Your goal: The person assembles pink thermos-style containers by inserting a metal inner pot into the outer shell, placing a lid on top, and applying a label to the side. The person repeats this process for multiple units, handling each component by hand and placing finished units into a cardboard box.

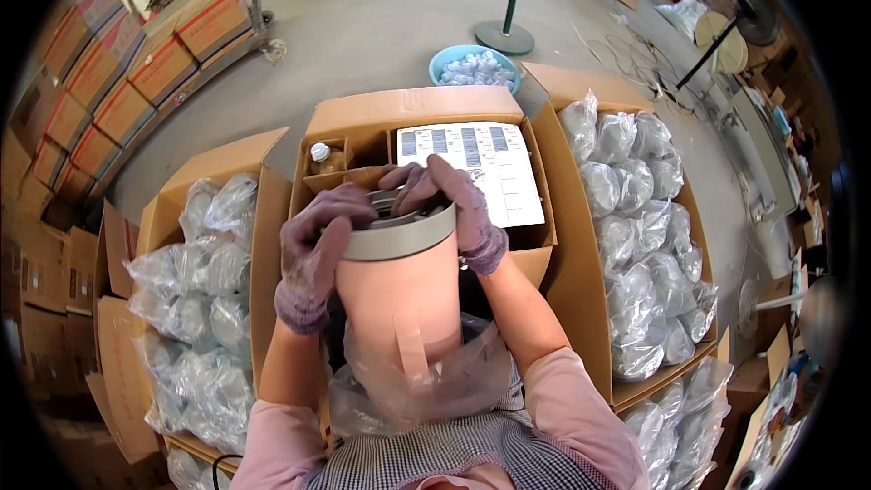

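My left hand and right hand, in purple gloves, both grasp the grey lid on the peach plastic jug, held over its clear plastic bag before the open cardboard box.

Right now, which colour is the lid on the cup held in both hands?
The lid is grey, on a salmon-pink cup; the head view shows it best.
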`<state>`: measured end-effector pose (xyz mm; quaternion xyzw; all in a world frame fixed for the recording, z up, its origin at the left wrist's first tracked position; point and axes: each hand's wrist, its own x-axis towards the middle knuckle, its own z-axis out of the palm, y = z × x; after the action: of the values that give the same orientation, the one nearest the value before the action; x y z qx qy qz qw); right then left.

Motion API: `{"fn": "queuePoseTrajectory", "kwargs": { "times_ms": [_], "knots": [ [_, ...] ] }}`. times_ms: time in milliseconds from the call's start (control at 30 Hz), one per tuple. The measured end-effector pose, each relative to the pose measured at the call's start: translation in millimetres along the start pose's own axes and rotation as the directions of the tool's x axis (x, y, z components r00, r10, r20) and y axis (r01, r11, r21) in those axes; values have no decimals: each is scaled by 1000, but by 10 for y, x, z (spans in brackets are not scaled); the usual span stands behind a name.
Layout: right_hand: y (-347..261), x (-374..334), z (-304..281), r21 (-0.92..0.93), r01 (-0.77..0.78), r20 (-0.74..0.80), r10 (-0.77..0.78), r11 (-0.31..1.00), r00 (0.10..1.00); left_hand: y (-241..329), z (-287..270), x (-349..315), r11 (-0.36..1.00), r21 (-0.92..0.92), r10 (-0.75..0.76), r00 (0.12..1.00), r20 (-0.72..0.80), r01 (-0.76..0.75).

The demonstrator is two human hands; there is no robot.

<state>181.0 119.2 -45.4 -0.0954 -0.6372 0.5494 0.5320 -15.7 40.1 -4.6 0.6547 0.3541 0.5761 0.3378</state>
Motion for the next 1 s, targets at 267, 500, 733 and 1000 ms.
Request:
{"fn": "queuePoseTrajectory", "kwargs": {
  "times_ms": [267,500,733,1000],
  "knots": [
    [656,2,-468,182,-223,-78,240,958,968,-285,-141,13,990,-43,129,990,-53,-131],
    [1548,-334,-2141,-900,-418,-339,410,119,847,-1587,-331,582,832,-424,-411,911,-38,357],
    [1539,-285,-2446,-954,-267,-294,599,-135,745,-3015,1020,938,776,630,-185,943,277,-33],
    [1473,-503,-2219,-945,-281,-327,443,-168,835,-3569,1370,799,649,748,-85,964,250,-137]
  ]
}}
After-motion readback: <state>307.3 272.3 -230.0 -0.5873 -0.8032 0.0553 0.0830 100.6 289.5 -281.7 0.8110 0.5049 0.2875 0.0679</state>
